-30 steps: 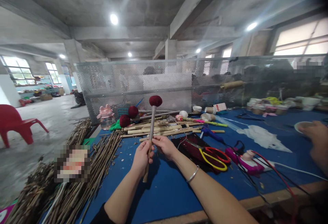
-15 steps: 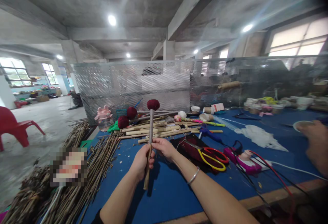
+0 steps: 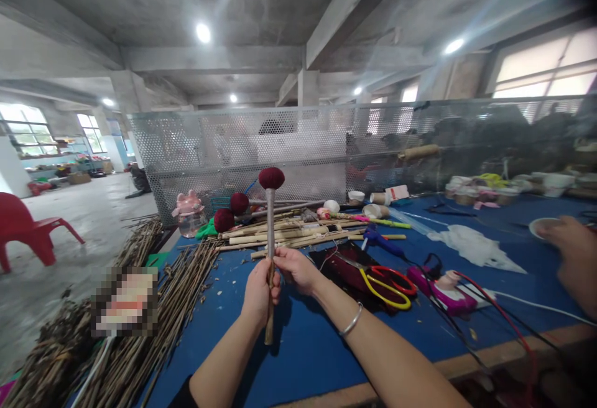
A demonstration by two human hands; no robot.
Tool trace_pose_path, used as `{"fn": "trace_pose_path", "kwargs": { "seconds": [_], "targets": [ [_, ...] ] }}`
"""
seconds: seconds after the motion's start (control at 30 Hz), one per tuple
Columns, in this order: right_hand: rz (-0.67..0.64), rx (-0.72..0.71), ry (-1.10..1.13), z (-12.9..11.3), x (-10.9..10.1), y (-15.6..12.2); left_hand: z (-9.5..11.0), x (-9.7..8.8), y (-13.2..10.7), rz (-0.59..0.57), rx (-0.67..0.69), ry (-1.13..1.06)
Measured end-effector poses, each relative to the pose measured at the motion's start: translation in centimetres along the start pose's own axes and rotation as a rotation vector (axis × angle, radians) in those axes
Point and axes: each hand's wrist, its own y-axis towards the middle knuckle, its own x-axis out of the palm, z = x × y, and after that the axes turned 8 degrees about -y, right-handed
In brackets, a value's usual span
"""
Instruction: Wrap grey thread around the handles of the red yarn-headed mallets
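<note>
Upright over the blue table (image 3: 317, 339) stands a mallet (image 3: 271, 221) with a dark red padded head and a grey-wrapped stick. My left hand (image 3: 259, 287) is wrapped round its lower handle. Just above, my right hand (image 3: 298, 271) pinches the stick at the lower end of the wrapping, thumb and fingers together. Two similar dark red heads (image 3: 224, 220) on long handles lie behind, to the left. To the right are scissors (image 3: 387, 290) with yellow and red handles, resting on dark red cloth (image 3: 342, 268), and a blue glue gun (image 3: 385, 241).
Pale sticks (image 3: 289, 234) lie across the table, and thin brown sticks (image 3: 181, 296) are heaped on the left. A purple power strip (image 3: 452, 299) with cords is at the right. A co-worker's hand (image 3: 571, 249) holds a round container there. A perforated metal screen (image 3: 242, 147) stands behind.
The mallet's head has swung slightly left and risen, so the stick is now nearly vertical. Both my hands keep their hold on it.
</note>
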Motion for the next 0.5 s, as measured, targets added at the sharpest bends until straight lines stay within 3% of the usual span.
{"fn": "trace_pose_path", "kwargs": {
  "seconds": [0.13, 0.2, 0.37, 0.5],
  "targets": [
    [0.079, -0.077, -0.027, 0.3, -0.2, 0.4, -0.8, -0.2, 0.4, 0.148, 0.219, 0.199],
    [0.111, -0.063, -0.052, 0.3, -0.7, 0.6, -0.8, -0.3, 0.5, 0.199, 0.237, 0.237],
    [-0.019, 0.063, -0.039, 0.4, -1.8, 0.6, -0.2, 0.1, 0.2, 0.101, 0.149, 0.121],
    [-0.063, 0.064, -0.038, 0.5, -2.1, 0.6, -0.4, 0.2, 0.1, 0.029, 0.111, 0.078]
  ]
}}
